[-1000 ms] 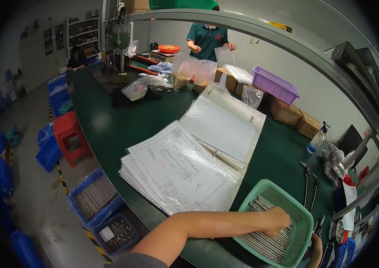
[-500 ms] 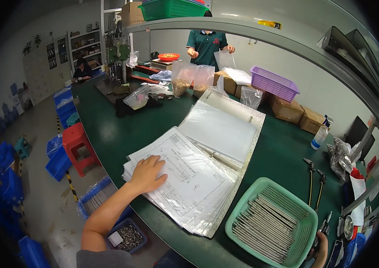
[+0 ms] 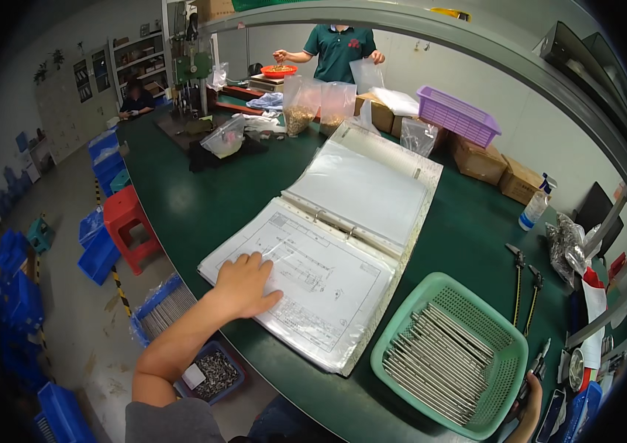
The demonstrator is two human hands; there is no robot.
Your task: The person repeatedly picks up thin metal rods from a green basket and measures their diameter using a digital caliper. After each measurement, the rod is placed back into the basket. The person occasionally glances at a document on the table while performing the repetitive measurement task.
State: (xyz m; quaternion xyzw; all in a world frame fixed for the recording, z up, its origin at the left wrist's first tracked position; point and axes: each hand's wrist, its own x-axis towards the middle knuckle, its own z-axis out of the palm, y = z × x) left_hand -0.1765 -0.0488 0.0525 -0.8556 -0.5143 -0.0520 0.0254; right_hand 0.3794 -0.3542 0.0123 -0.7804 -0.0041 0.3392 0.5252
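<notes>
My left hand (image 3: 242, 288) lies with its fingers spread on the top page of an open ring binder (image 3: 420, 177). That page is a technical drawing (image 3: 306, 269) in a clear sleeve, and a blank-looking sleeved sheet (image 3: 361, 192) lies on the binder's far side. Metal rings show between the two halves. To the right, a green plastic basket (image 3: 442, 284) holds many thin metal rods (image 3: 439, 365) in a rough row. Next to the basket's right wall is my right hand (image 3: 527, 408), only partly in view; the basket and the frame's lower edge hide its fingers' hold.
Two calipers (image 3: 518, 284) lie right of the basket, near a spray bottle (image 3: 533, 210). Beyond the binder stand bags of small brass-coloured parts (image 3: 300, 111), cardboard boxes (image 3: 479, 162) and a purple basket (image 3: 457, 118). A co-worker (image 3: 339, 55) stands across the table. Below the edge sits a parts bin (image 3: 214, 376).
The binder's near pages have settled into a flatter, neater stack, baring the rings, and a different drawing is on top. The co-worker's hand has moved to the red tray. My left hand stays on the pages.
</notes>
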